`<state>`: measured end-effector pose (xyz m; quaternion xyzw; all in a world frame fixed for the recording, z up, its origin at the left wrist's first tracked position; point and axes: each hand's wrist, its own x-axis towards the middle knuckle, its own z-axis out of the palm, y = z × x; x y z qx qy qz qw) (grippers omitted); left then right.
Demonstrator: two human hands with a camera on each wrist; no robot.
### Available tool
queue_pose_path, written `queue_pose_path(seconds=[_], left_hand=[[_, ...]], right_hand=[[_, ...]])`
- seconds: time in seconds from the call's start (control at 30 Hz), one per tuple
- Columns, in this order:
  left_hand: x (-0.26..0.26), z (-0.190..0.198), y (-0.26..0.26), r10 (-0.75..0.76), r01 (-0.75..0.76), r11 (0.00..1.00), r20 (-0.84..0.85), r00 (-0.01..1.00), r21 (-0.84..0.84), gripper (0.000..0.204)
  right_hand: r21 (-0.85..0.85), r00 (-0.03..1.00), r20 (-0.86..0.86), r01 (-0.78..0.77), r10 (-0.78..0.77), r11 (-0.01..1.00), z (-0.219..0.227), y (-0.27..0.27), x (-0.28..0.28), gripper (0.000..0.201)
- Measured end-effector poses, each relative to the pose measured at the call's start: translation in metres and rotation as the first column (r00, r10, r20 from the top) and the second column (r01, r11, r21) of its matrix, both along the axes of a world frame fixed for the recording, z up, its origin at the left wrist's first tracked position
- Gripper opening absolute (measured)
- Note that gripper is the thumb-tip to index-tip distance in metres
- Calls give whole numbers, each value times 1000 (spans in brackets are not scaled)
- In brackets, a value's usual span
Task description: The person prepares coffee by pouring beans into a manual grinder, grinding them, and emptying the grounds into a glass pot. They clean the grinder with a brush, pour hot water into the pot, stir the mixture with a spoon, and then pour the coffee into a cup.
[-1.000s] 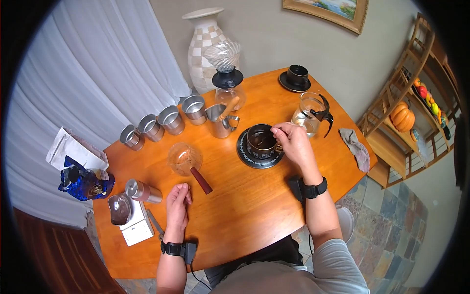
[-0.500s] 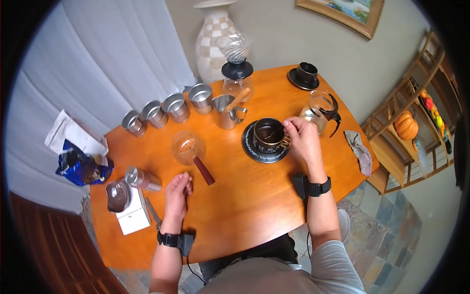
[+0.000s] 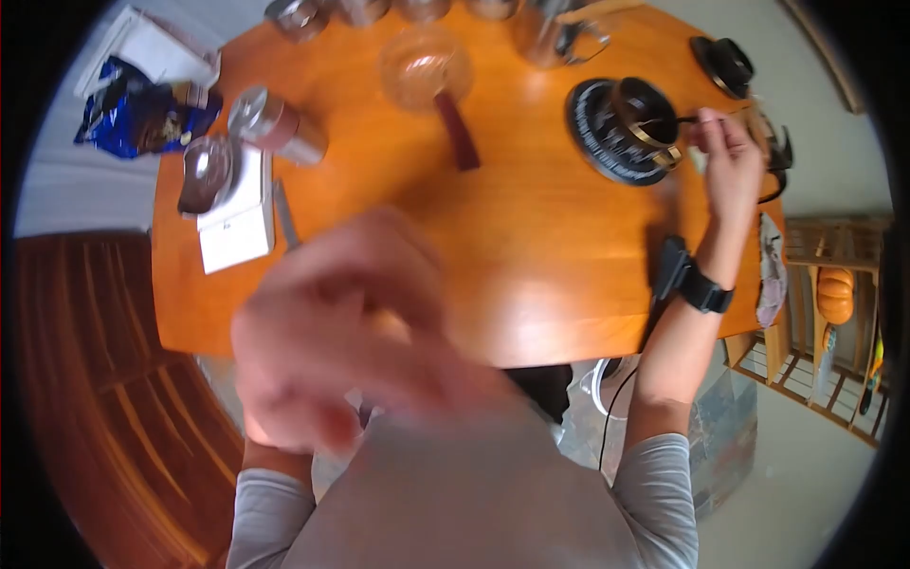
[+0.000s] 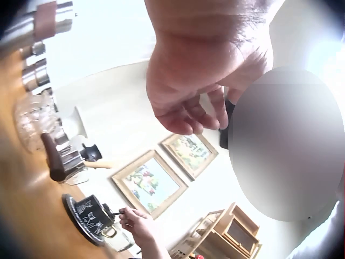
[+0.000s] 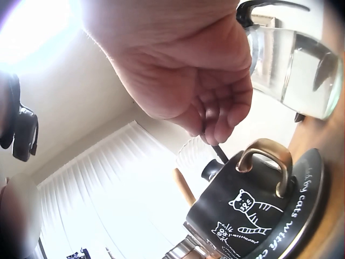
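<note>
My right hand (image 3: 730, 161) pinches the thin dark handle of a spoon (image 5: 218, 154), whose lower end is hidden inside a black cup (image 3: 643, 114). White cat drawings decorate the cup (image 5: 237, 208), which has a gold handle and stands on a black saucer (image 3: 597, 152) with white lettering. Raised off the table, close before the head camera, my left hand (image 3: 341, 322) is blurred, its fingers loosely curled around nothing. In the left wrist view its fingertips are near a dark piece (image 4: 225, 127) beside the blurred head.
A glass bowl (image 3: 422, 71) with a dark red handle (image 3: 460, 137) lies mid-table. At left are a metal grinder (image 3: 280, 123), a white scale (image 3: 237, 232) and a blue bag (image 3: 142, 114). A second black cup (image 3: 728, 62), a glass pitcher (image 5: 291, 65) and a cloth (image 3: 770, 270) are at right.
My left hand has risen from the table to near the head. The head view has tilted downward. My right hand remains at the cup, still pinching the handle.
</note>
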<state>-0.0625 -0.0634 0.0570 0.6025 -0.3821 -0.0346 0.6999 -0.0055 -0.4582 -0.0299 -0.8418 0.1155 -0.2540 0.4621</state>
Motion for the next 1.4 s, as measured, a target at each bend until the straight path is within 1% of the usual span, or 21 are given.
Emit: queue_pose_path(seconds=[0.03,0.07,0.1,0.13,0.17,0.27,0.33,0.43,0.67,0.73,0.8,0.87,0.93,1.0,1.1,1.2,1.27,1.3,1.33,1.37,1.4], left_hand=[[-10,6,-3,-21,22,1000,17,1000,-7,37],[-20,22,-6,-27,32,994,-51,998,102,25],[-27,28,-13,-51,55,989,-28,998,134,24],[-29,30,-15,-82,82,990,-2,997,118,23],[-33,32,-21,-99,97,989,15,995,110,22],[-31,26,-25,-137,134,989,52,989,61,20],[-30,24,-25,-165,161,985,59,985,57,19],[-30,21,-28,-187,184,982,73,980,43,17],[-32,22,-27,-229,225,973,106,968,44,13],[-29,23,-25,-249,246,969,120,961,41,12],[-27,24,-22,-264,259,965,131,956,47,12],[-21,24,-17,-287,281,958,141,948,56,12],[-21,22,-23,-309,304,951,148,939,59,12],[-23,21,-25,-335,326,942,169,927,76,12],[-18,25,-19,-352,342,936,199,914,86,14],[-13,31,8,-371,355,928,241,897,109,15],[-12,28,13,-315,289,948,255,914,133,16],[-13,21,4,-213,173,971,260,942,166,15],[-14,16,-4,-107,50,977,276,955,206,14],[-13,12,-9,1,-79,966,302,953,246,13],[-7,10,-9,17,-122,941,317,948,315,13]], right_hand=[[1,1000,-6,-8,8,1000,-3,-9,2,29],[6,1000,-13,-17,17,1000,-5,-12,5,29],[32,1000,-10,-15,16,999,-6,-13,4,29],[56,1000,5,-8,7,998,-5,-12,4,30],[56,999,-7,-31,31,998,-12,-26,7,30],[54,999,-14,-50,51,997,-12,-29,9,30],[32,1000,-13,-21,21,999,-9,-21,7,31],[42,999,-34,4,-2,999,-7,-19,6,31],[-25,999,-47,-1,0,1000,-5,-16,3,31],[37,1000,-29,-6,7,999,-4,-11,4,30],[6,999,-40,-6,7,1000,-3,-11,4,30],[58,999,-44,-15,18,998,-5,-13,4,30],[60,1000,-26,-9,11,998,-1,-7,3,29],[24,999,-35,5,-4,1000,0,-4,3,29],[38,999,-9,-35,36,999,-3,-6,4,28],[-14,1000,7,-21,21,1000,-2,-4,3,30],[29,999,-3,-32,32,999,-5,-12,5,27],[-3,1000,-15,-17,17,1000,2,-2,2,28],[4,1000,-4,-11,11,1000,5,4,-1,28],[-33,1000,-15,14,-15,999,8,12,-2,29],[-68,999,-23,36,-37,997,11,17,-3,31]])
